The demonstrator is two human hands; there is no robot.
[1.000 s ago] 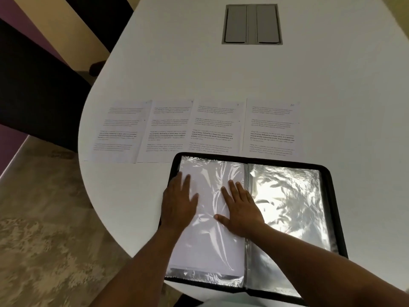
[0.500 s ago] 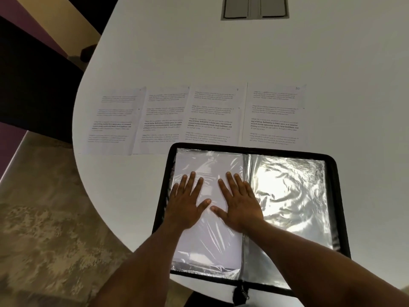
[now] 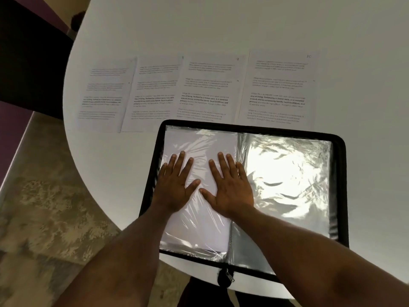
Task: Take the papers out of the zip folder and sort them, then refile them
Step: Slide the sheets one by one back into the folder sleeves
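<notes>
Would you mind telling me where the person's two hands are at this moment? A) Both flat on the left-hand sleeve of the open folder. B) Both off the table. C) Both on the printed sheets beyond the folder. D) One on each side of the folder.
A: the left hand and right hand lie side by side, fingers straight, on the left plastic sleeve of the open zip folder.

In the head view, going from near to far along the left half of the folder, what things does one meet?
Zip pull → left sleeve → left hand and right hand, side by side → papers → bare table.
</notes>
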